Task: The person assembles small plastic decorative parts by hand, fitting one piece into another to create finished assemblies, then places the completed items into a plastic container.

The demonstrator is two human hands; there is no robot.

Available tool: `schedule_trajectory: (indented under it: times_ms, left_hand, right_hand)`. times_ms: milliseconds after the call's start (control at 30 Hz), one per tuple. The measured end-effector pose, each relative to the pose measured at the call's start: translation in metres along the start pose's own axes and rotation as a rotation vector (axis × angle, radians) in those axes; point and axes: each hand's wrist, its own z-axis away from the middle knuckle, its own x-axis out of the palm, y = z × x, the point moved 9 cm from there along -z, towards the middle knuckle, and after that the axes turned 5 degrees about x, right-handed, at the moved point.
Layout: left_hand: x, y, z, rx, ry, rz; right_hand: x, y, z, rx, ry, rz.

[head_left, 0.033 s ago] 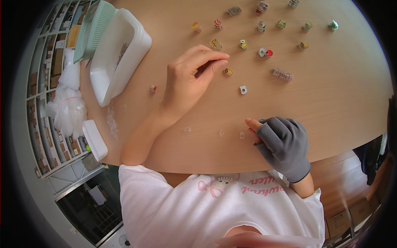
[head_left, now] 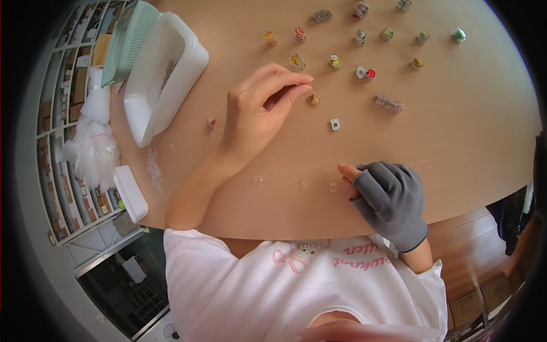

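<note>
A small yellow-and-brown piece [head_left: 314,100] is seen on the table [head_left: 467,142], just beside the fingertips of the left hand [head_left: 250,105] and apparently apart from them. The thumb and forefinger of that hand are brought nearly together; whether anything tiny is pinched there cannot be told. The right hand [head_left: 393,196], in a grey fingerless glove, is loosely curled near the table's near edge; its palm is hidden, so a hold cannot be told either.

The yellow-and-brown piece could be tipped or rolled if it were brushed by the left fingertips. The clear bits [head_left: 305,183] could be overlooked or swept aside by a sleeve or forearm, being barely distinguished from the wood.

Beyond, the way is crowded by a yellow-topped stack [head_left: 335,61] and a red-and-white pair [head_left: 365,73]. The left side is taken up by a white tub [head_left: 196,51] and a green basket [head_left: 131,45].
</note>
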Motion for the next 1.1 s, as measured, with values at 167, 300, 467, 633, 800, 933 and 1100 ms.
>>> schedule_trajectory:
  times_ms: [167, 300, 467, 633, 800, 933, 1100]
  left_hand:
    - [0.011, -0.005, 0.012, 0.016, -0.075, -0.028]
    - [0.011, -0.006, 0.014, 0.122, -0.014, 0.002]
    - [-0.007, -0.001, 0.013, 0.101, 0.049, -0.028]
    - [-0.053, -0.010, -0.012, 0.046, 0.239, -0.091]
    - [-0.040, 0.026, -0.063, 0.264, 0.194, -0.161]
    - [0.007, 0.057, -0.096, 0.452, 0.027, -0.175]
    - [0.066, 0.070, -0.108, 0.563, -0.037, -0.218]
  right_hand:
    - [0.001, 0.000, -0.001, 0.009, -0.019, 0.004]
    - [-0.001, -0.002, -0.002, -0.012, 0.005, 0.011]
    - [-0.001, 0.000, -0.002, 0.002, -0.013, -0.008]
    - [-0.002, -0.002, -0.004, 0.004, 0.001, 0.047]
    - [0.000, -0.005, -0.004, -0.034, 0.033, 0.040]
    - [0.000, -0.007, -0.001, -0.038, 0.093, 0.048]
    - [0.002, -0.012, 0.004, -0.105, 0.155, 0.039]
